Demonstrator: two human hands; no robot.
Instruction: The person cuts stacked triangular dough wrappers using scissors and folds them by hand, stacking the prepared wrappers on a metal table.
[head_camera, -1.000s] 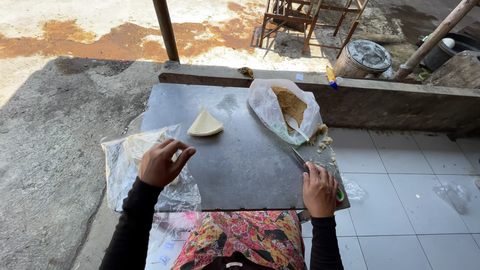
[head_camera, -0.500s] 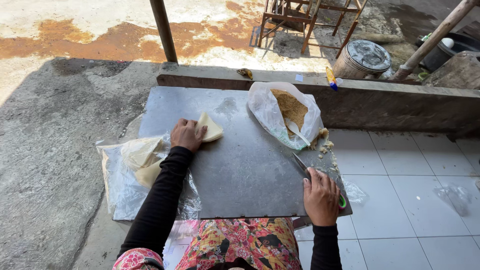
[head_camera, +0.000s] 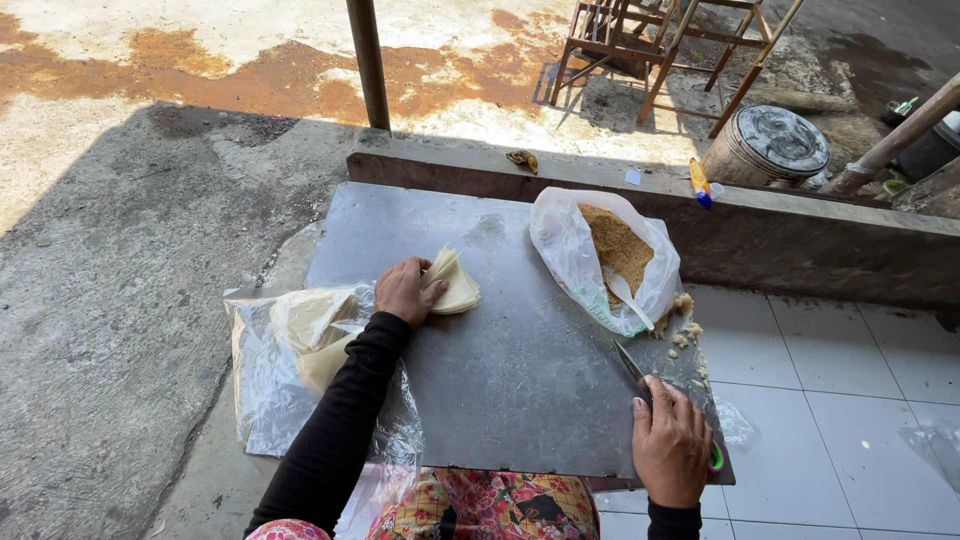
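1. Lap fabric (head_camera: 480, 505), floral, sits at bottom edge, under near rim of grey metal sheet (head_camera: 520, 380).
2. Right hand (head_camera: 672, 445) lies palm-down at sheet's near right corner, fingers curled over knife (head_camera: 640, 375); blade points away toward the bag. Green bit shows beside the hand; can't tell if it's the handle.
3. Left hand (head_camera: 405, 290), black sleeve, fingers closed onto stack of thin pale wrappers (head_camera: 452, 285) on sheet's left part; thumb on top.
4. Clear plastic bag (head_camera: 290, 370) with more pale wrappers lies off sheet's left edge, on concrete.
5. White plastic bag (head_camera: 585, 270) of brown crumbs with a spoon (head_camera: 630, 298) inside stands on sheet's far right; loose crumbs (head_camera: 685, 330) just beside it.
6. Low concrete kerb (head_camera: 800, 230) beyond, yellow tube (head_camera: 700, 183) on it.
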